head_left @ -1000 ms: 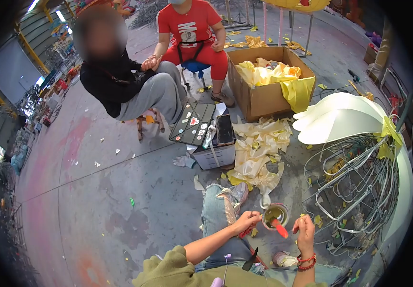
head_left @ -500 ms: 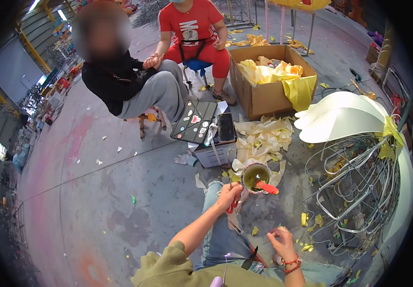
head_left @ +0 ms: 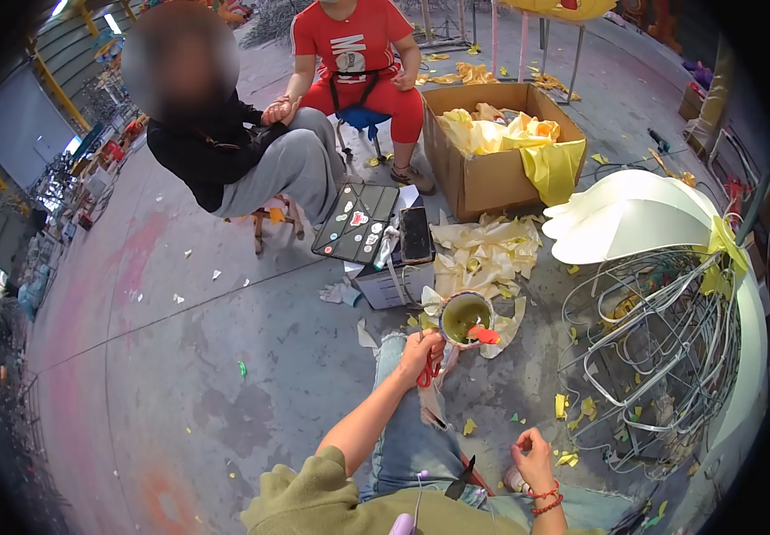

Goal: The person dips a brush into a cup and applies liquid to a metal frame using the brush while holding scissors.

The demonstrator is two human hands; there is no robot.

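Note:
My left hand (head_left: pixel 420 358) is closed at the near left side of a mug (head_left: pixel 444 328) and seems to grip its handle. Red-handled scissors (head_left: pixel 428 374) are tucked in the same hand, blades partly hidden. Inside the mug is a yellowish-green liquid (head_left: pixel 463 312), with a red-handled tool (head_left: pixel 485 335) leaning on the rim; its working end is submerged. My right hand (head_left: pixel 534 455) hovers lower right near my knee, fingers curled in a pinch. Whatever may lie between those fingertips is too small to make out.
Crumpled pale cloth (head_left: pixel 487 254) lies beyond the mug, beside a box bearing a stickered black case (head_left: pixel 355 223) and a phone (head_left: pixel 416 234). A cardboard box (head_left: pixel 483 187) stands behind. Wire framework (head_left: pixel 643 357) fills the right. Two people sit opposite, one in red (head_left: pixel 349 53).
The mug and my left hand have shifted slightly up and left. My right hand has moved a little right and down, its fingers curling more. The view has shifted slightly.

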